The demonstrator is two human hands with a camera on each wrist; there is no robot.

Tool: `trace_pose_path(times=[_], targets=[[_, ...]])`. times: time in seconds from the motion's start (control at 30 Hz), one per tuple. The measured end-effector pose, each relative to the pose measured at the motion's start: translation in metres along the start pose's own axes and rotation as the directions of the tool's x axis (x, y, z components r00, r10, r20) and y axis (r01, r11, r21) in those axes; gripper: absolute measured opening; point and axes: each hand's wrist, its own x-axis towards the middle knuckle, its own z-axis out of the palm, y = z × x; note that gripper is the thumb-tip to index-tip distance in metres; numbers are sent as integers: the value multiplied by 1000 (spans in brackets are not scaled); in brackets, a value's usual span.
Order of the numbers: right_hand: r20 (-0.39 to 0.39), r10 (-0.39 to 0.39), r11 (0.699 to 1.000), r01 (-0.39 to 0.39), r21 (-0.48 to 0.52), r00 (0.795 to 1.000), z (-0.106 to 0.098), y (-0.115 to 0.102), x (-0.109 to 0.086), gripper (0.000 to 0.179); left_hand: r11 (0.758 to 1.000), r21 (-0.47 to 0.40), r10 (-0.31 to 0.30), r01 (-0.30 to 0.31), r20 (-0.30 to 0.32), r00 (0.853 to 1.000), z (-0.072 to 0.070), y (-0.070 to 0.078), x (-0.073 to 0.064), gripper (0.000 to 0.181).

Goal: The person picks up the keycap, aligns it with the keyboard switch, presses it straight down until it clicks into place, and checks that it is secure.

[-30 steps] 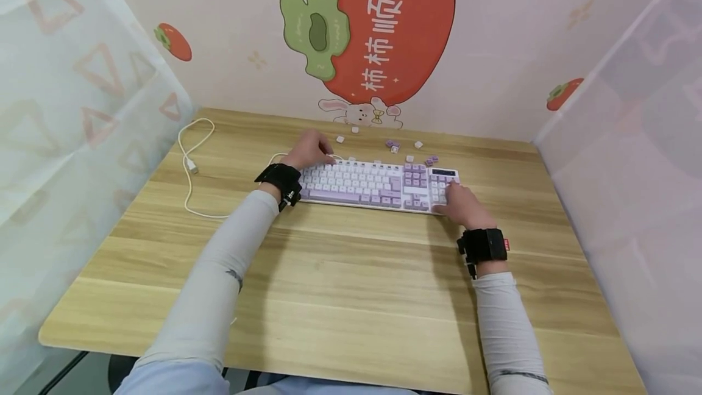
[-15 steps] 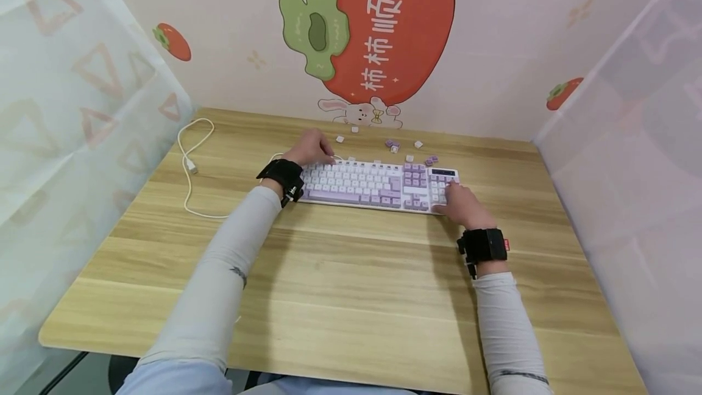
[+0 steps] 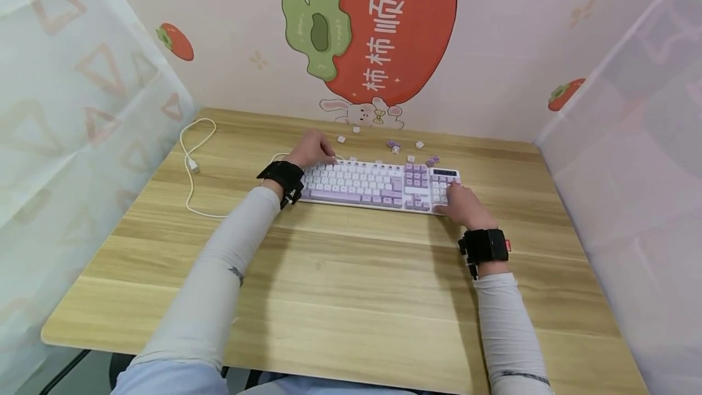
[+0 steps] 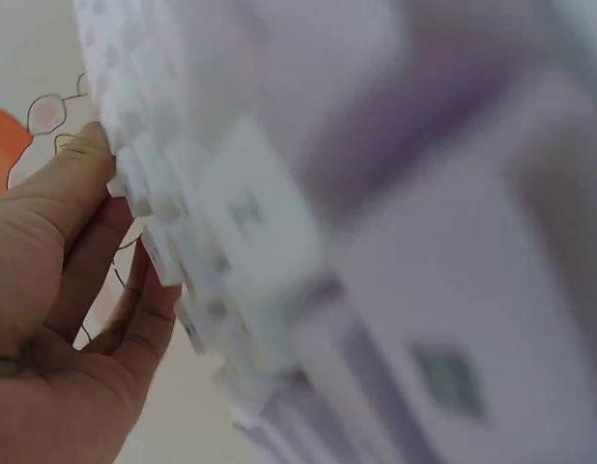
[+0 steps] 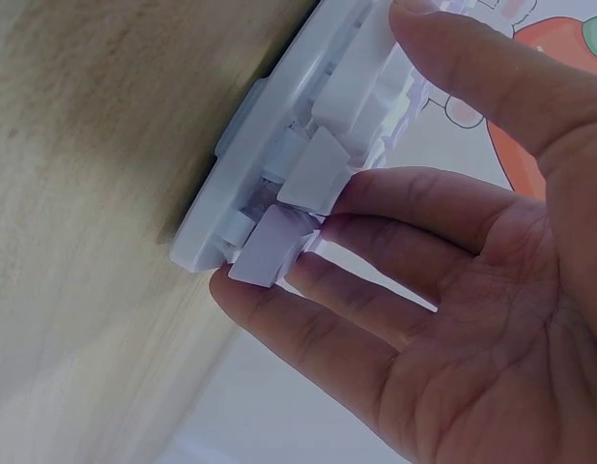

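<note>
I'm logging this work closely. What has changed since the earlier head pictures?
Nothing visibly changed beyond a slight shift of the head view. The left hand stays at the far edge of the keyboard, the right hand at its number pad; the loose keycaps and white cable lie as before.

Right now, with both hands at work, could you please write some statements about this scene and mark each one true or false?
1. The keyboard lies on the wooden table. True.
2. The right hand is at the same end of the keyboard as the left hand. False: it is at the opposite, number-pad end.
3. Loose keycaps lie beyond the keyboard's far edge. True.
4. The left hand is holding the white cable plug. False: the plug lies on the table, apart from both hands.
5. Both wrists wear black bands. True.
</note>
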Motion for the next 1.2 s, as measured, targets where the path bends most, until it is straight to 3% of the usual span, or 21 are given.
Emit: trace_pose_path(times=[0.23,0.4,0.5,0.7,0.83,0.93,1.07,1.2], targets=[[10,-14,1000,14,8,1000,0,1,-1,35,974,185,107,-131,135,985,-2,1,-8,19],[0,-17,1000,17,-4,1000,-1,1,-2,37,959,215,150,-184,164,975,-3,-2,-13,21],[1,-20,1000,20,-6,1000,0,1,-2,38,965,188,153,-181,154,976,-3,-3,-14,21],[5,-19,1000,19,18,1000,0,0,-2,38,980,106,159,-165,66,985,-3,-2,-16,14],[-4,-21,1000,21,2,1000,-1,-1,-2,36,977,146,148,-155,56,987,-4,2,-17,13],[-4,-20,1000,20,-13,1000,-2,-2,-2,37,948,256,170,-188,92,981,-5,7,-19,12],[-1,-23,1000,23,-13,1000,-2,-2,-2,37,889,391,202,-239,134,970,-5,7,-28,22],[-10,-28,1000,28,-6,1000,-2,1,-2,43,864,455,138,-215,196,971,-4,7,-38,40]])
